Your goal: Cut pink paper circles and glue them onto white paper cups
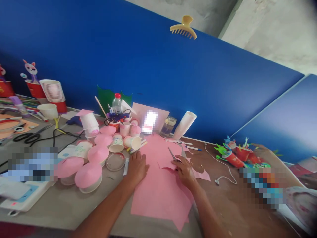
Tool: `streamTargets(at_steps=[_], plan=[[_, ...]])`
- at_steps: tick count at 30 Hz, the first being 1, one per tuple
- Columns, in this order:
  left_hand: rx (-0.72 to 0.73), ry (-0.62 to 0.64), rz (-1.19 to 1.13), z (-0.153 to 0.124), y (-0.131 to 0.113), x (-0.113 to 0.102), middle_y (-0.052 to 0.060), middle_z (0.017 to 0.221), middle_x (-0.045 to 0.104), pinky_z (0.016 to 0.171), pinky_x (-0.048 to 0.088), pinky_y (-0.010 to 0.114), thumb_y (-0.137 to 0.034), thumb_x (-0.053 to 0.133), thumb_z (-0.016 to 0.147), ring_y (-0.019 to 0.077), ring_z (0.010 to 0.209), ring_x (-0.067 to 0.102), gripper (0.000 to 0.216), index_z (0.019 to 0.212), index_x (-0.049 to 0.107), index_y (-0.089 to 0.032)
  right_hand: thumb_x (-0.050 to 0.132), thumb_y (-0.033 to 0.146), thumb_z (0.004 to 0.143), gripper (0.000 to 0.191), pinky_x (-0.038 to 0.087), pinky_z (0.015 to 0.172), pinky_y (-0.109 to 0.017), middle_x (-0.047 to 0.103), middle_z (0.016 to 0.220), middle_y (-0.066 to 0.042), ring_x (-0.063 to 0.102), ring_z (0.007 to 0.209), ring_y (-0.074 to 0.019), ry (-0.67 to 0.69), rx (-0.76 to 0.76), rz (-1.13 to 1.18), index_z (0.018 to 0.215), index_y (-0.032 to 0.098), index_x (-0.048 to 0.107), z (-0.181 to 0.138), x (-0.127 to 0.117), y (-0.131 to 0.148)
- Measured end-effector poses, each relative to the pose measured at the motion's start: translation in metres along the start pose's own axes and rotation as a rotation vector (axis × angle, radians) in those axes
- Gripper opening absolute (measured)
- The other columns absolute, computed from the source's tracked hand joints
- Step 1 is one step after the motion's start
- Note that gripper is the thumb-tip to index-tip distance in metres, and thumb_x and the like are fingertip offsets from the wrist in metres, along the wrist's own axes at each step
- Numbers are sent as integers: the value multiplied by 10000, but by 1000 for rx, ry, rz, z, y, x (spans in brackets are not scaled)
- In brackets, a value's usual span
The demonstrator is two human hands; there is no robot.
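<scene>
My left hand (137, 168) lies on the left edge of the pink paper (153, 198), its fingers stretched forward and holding nothing. My right hand (183, 171) is closed around the handles of a pair of scissors (171, 154), whose blades point away and to the left above the paper. Beneath that hand lies a loose, cut-looking piece of pink paper (168, 164). A roll of tape (115, 161) sits just left of my left hand. Several paper cups topped with pink paper cones (88, 175) stand further left.
A lit phone (149, 121) leans on a pink sheet at the back, near a glass jar (168, 126) and a tilted cup stack (184, 125). A white cable (230, 172) and red cup crafts (232, 158) lie at right. Black scissors (28, 136) rest at left. A blue partition (123, 49) stands behind.
</scene>
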State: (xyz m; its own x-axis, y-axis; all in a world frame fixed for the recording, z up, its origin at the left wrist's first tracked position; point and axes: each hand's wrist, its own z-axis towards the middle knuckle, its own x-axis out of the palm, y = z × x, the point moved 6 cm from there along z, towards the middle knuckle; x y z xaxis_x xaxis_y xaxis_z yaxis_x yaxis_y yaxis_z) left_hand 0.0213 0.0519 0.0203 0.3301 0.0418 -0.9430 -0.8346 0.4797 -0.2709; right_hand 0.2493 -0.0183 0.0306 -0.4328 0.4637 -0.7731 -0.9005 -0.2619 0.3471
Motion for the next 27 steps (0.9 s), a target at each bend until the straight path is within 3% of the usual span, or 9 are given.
streamTargets(at_steps=[5, 10, 12, 15, 22, 27], plan=[[25, -13, 23, 0, 0, 3, 174, 1224, 500, 988, 304, 447, -336, 528, 831, 321, 1181, 404, 301, 1058, 562, -142, 430, 144, 837, 328, 386, 1005, -496, 580, 1190, -135, 475, 1175, -283, 21, 1, -76, 1062, 162, 668, 6, 8, 33], [60, -23, 66, 0, -2, 3, 169, 1230, 498, 992, 297, 466, -338, 514, 837, 326, 1174, 399, 284, 1043, 572, -152, 488, 367, 887, 468, 188, 1099, -558, 354, 1470, -91, 197, 1381, -340, 445, -80, -158, 1338, 241, 484, 1, 43, 83], [70, -15, 67, 0, -3, 3, 158, 1197, 513, 974, 313, 464, -345, 513, 840, 320, 1156, 411, 264, 1018, 575, -160, 437, 441, 914, 534, 177, 1113, -528, 295, 1504, -103, 194, 1392, -316, 590, -85, -124, 1406, 240, 389, -4, 52, 90], [78, 0, 58, 0, -5, 1, 122, 1100, 545, 946, 335, 450, -343, 536, 829, 301, 1098, 443, 218, 962, 578, -176, 406, 496, 920, 587, 154, 1123, -510, 225, 1530, -112, 164, 1405, -304, 683, -45, -111, 1440, 236, 327, -11, 52, 84], [158, 64, -33, -1, -17, -1, 80, 952, 580, 889, 368, 420, -339, 528, 846, 262, 972, 505, 170, 909, 579, -190, 515, 393, 863, 622, 131, 1129, -515, 157, 1545, -112, 92, 1419, -308, 826, -41, -21, 1435, 216, 345, -26, 29, 71], [176, 45, -57, 0, -17, 0, 100, 1076, 580, 922, 358, 441, -303, 517, 850, 274, 1039, 490, 196, 986, 592, -183, 533, 177, 779, 597, 131, 1132, -507, 215, 1538, -29, 130, 1417, -278, 918, -143, 96, 1363, 278, 458, -26, 19, 82]])
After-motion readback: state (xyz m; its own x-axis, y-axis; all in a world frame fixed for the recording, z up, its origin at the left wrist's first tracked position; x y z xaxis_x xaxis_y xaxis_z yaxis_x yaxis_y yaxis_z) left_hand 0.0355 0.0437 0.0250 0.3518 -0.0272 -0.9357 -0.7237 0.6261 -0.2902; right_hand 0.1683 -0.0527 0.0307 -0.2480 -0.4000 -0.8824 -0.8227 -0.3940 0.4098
